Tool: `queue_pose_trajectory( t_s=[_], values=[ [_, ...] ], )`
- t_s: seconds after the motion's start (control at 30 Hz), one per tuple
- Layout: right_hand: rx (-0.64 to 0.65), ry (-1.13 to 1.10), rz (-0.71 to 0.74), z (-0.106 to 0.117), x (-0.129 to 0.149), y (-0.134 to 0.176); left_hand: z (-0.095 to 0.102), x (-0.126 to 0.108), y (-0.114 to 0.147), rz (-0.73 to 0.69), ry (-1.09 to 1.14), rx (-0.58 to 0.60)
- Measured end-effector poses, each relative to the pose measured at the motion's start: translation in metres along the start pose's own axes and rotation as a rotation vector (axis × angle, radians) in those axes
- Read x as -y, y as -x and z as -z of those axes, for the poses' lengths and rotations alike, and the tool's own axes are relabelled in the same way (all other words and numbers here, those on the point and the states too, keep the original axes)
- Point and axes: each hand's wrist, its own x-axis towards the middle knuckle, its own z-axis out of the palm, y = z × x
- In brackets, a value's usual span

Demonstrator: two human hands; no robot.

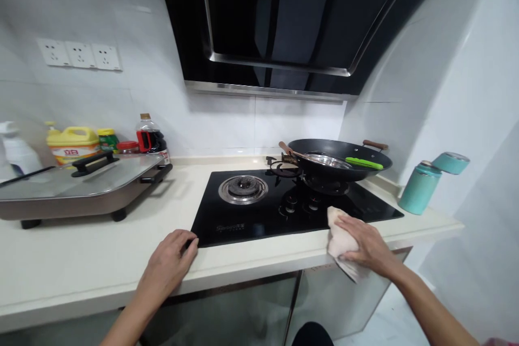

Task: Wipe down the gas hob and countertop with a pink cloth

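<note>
My right hand [365,243] grips a pale cloth [338,235] at the front edge of the black glass gas stove [259,224]. Part of the cloth lies on the glass, and the rest hangs over the counter's edge. At the stove's left front corner, my left hand [172,257] rests on the white counter [170,200], fingers slightly bent and holding nothing. Two control knobs [290,204] stand in the middle of the stove, left of the cloth. The left burner [244,188] is uncovered.
A black wok [336,170] with a green-handled utensil [364,163] sits over the right burner. To its right stands a turquoise flask [420,188]. An electric pan with a glass lid [85,178] and several bottles line the left. The range hood [267,21] hangs above.
</note>
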Motion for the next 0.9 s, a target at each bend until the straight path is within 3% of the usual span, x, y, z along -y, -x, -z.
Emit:
queue_pose_trajectory(
  t_s=[0.1,0.23,0.37,0.47,0.6,0.83,0.9],
  values=[
    [0.043,-0.089,-0.118,0.011,-0.037,-0.011,0.002,-0.003,0.001,0.015,-0.007,-0.027],
    [-0.023,-0.019,-0.383,0.011,-0.070,-0.040,0.003,-0.002,0.002,0.037,-0.029,-0.082],
    [-0.041,0.149,-0.568,0.009,-0.082,-0.068,0.001,-0.002,0.003,0.041,-0.036,-0.097],
    [-0.041,0.203,-0.614,0.014,-0.080,-0.079,0.001,-0.004,0.003,0.043,-0.047,-0.117],
    [-0.026,0.177,-0.473,0.014,-0.054,-0.078,0.003,-0.007,0.003,0.046,-0.054,-0.103],
    [-0.109,0.094,-0.077,-0.006,0.063,-0.059,0.003,-0.009,0.006,0.046,-0.062,-0.083],
    [-0.115,0.089,0.004,-0.006,0.085,-0.056,0.003,-0.009,0.007,0.039,-0.061,-0.079]
  ],
)
